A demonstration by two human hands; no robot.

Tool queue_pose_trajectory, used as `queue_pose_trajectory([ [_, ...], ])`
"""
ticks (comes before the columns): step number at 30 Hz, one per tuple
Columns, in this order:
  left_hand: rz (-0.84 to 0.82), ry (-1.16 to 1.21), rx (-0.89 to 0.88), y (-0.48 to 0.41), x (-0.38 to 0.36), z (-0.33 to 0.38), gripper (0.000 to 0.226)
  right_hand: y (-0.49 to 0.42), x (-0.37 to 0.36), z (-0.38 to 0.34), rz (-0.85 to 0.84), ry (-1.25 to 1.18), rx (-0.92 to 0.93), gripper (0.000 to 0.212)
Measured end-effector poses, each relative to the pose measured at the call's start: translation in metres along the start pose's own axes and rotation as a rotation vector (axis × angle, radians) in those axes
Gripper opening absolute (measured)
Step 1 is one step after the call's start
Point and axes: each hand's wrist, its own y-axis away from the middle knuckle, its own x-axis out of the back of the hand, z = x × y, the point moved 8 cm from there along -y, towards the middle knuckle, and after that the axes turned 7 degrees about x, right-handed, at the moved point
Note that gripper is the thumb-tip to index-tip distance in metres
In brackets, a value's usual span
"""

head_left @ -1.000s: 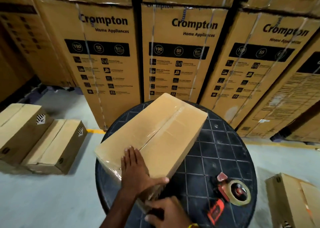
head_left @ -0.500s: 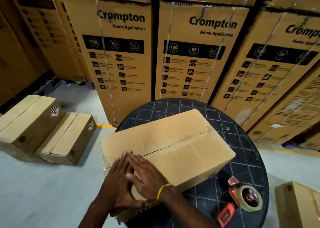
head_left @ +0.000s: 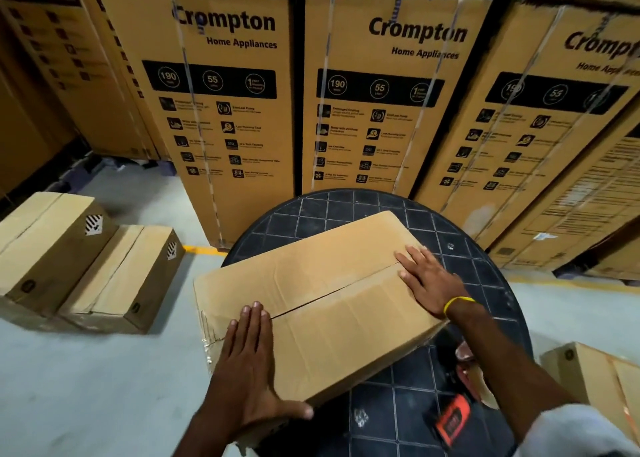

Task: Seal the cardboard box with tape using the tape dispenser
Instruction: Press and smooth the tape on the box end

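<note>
Left hand (head_left: 247, 370) flat on cardboard box (head_left: 329, 276)

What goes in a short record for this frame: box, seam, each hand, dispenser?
box: cardboard box lying on the round black table
seam: top seam shows a dark gap between the hands
left: left hand flat on the box's near left end
right: right hand flat on its right end, yellow wristband
dispenser: tape dispenser on the table by the right forearm, partly hidden, unheld
</note>
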Motion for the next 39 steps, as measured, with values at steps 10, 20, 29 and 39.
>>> queue_pose_trajectory([
  [10,-0.095,0.006,-0.105,-0.067,-0.009,0.090,0.170,0.029,-0.013,-0.022,0.125,-0.051,-0.191,0.049],
  [20,-0.124,-0.004,-0.335,-0.091,-0.036,0.175,0.130,0.073,-0.046,-0.087,0.110,-0.161,-0.475,0.057],
  [29,-0.104,-0.038,-0.408,-0.069,-0.051,0.198,0.133,0.133,-0.042,-0.072,0.187,-0.043,-0.270,0.072],
  [39,-0.282,-0.206,-0.711,-0.074,-0.033,0.141,0.136,0.150,-0.063,-0.122,0.313,0.130,-0.116,0.040],
])
